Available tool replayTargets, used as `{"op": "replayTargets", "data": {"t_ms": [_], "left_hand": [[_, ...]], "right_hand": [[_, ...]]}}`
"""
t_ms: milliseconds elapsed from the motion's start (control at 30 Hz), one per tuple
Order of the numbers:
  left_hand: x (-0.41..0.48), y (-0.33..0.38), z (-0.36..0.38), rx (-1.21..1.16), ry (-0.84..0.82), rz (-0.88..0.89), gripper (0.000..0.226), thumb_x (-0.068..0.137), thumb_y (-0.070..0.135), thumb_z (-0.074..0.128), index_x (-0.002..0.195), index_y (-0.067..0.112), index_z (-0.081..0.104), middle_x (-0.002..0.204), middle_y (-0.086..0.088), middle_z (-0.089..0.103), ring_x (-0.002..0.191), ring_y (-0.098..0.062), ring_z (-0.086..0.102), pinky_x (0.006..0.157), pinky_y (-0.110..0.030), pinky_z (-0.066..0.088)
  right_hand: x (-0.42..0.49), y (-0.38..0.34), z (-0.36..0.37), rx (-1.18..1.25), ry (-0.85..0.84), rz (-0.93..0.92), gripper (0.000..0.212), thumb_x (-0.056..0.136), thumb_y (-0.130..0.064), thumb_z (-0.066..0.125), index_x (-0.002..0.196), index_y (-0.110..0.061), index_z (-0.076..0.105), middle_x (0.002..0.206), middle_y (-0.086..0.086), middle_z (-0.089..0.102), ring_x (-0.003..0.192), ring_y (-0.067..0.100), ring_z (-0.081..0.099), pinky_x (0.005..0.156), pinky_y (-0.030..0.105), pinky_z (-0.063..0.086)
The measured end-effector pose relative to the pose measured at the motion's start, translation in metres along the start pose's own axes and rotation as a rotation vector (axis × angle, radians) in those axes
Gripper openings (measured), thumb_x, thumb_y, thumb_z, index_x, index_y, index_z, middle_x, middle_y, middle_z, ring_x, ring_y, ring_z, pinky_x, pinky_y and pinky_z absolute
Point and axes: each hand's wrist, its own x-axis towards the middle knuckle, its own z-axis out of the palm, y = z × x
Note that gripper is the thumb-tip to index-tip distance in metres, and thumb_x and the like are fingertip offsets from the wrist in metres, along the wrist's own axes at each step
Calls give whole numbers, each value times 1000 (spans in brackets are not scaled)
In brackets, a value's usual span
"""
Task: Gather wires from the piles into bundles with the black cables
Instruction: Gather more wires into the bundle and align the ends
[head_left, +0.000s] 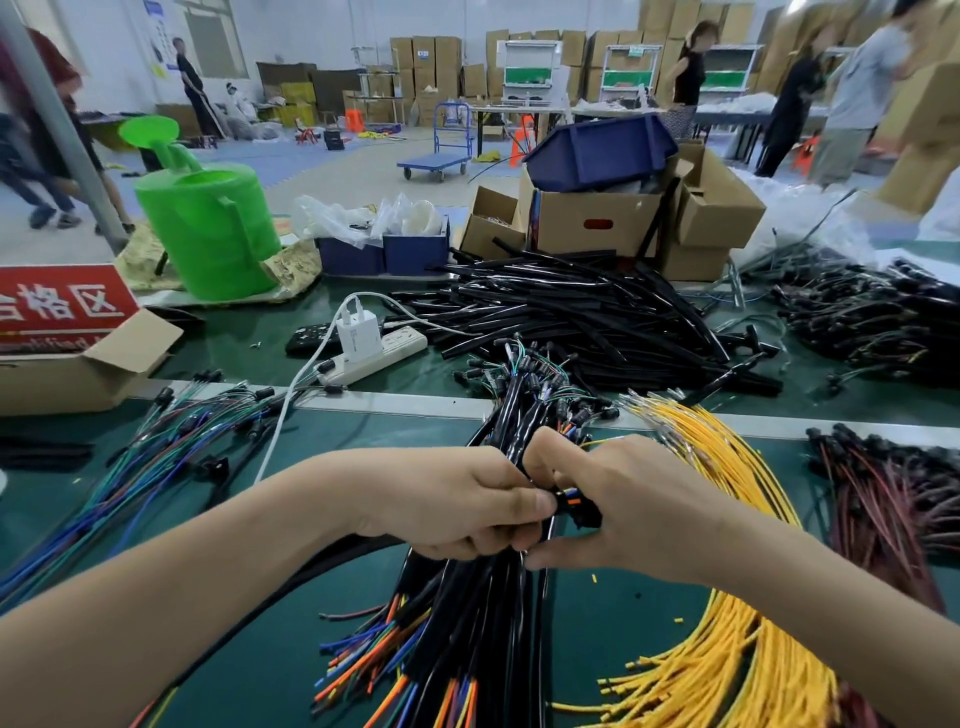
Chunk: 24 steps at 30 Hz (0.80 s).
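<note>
Both hands meet mid-frame: left hand grips the black cable bundle. Right hand pinches its connector end, yellow wires beside it.

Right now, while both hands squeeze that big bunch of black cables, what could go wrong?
The left hand and right hand grip the thick bundle of black sleeved cables at its middle, so loose coloured strands might slip out. The pile of thin yellow wires lies beside the right wrist and could snag.
</note>
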Motion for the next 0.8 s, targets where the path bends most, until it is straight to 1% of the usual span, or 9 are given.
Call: {"op": "replayTargets", "data": {"t_ms": [100, 167, 300, 400, 567, 633, 700, 767, 800], "left_hand": [[7, -3, -3, -67, 88, 98, 35, 103, 30, 34, 77, 17, 54, 48, 11, 39, 39, -6, 30, 39, -19, 23], [3, -12, -14, -152, 149, 152, 28, 101, 33, 40, 88, 18, 59, 59, 5, 48, 44, -8, 39, 40, -17, 32], [-23, -69, -29, -335, 207, 78, 33, 93, 36, 52, 108, 8, 61, 74, -2, 59, 67, -16, 58, 66, -26, 52], [-37, -108, -5, -372, 210, 18, 24, 93, 34, 53, 89, 15, 67, 65, -1, 52, 56, -15, 51, 57, -24, 42], [-32, -107, 30, -626, 397, 99, 29, 92, 39, 50, 78, 14, 56, 56, 3, 22, 45, -10, 19, 41, -15, 21], [-27, -95, 42, -626, 477, 155, 31, 93, 39, 53, 72, 18, 55, 54, 4, 18, 44, -8, 16, 39, -15, 19], [-22, -87, 56, -611, 518, 219, 29, 90, 38, 50, 67, 20, 55, 49, 8, 21, 41, -7, 18, 38, -15, 18], [-17, -85, 68, -576, 556, 239, 26, 87, 36, 46, 69, 19, 53, 48, 8, 23, 40, -7, 19, 38, -15, 19], [-16, -86, 72, -532, 587, 231, 25, 87, 37, 46, 68, 21, 52, 48, 8, 25, 40, -7, 20, 39, -16, 20]], "right_hand": [[5, 10, -1, -21, 178, -16, 44, 72, -62, 64, 90, -27, 44, 67, -10, 56, 62, 14, 44, 57, 32, 34], [6, 24, -4, -135, 342, 12, 29, 70, -49, 67, 80, -23, 58, 72, -11, 59, 78, 20, 56, 73, 36, 31], [-10, 74, -13, -206, 545, 417, 12, 74, -28, 76, 84, -23, 72, 108, -5, 65, 121, 29, 43, 92, 44, 23], [-19, 100, -10, -142, 580, 724, 11, 79, -27, 72, 90, -27, 74, 123, 2, 57, 119, 32, 32, 94, 54, 30], [2, 110, 13, 49, 753, 994, 31, 82, -21, 73, 110, -30, 68, 138, 5, 37, 124, 35, 32, 101, 47, 34], [16, 105, 21, 444, 997, 1132, 57, 86, -4, 63, 135, -29, 49, 147, 7, 27, 128, 28, 35, 98, 26, 38], [27, 96, 22, 1195, 1259, 1317, 53, 93, -2, 46, 142, -21, 36, 145, 10, 33, 111, 25, 54, 83, 22, 49], [34, 87, 22, 2012, 1287, 1244, 31, 102, -21, 29, 122, -3, 45, 116, 18, 56, 76, 27, 64, 63, 34, 56], [36, 84, 22, 2220, 1311, 1175, 38, 102, -29, 22, 105, -1, 47, 93, 18, 62, 58, 24, 61, 50, 30, 52]]}}
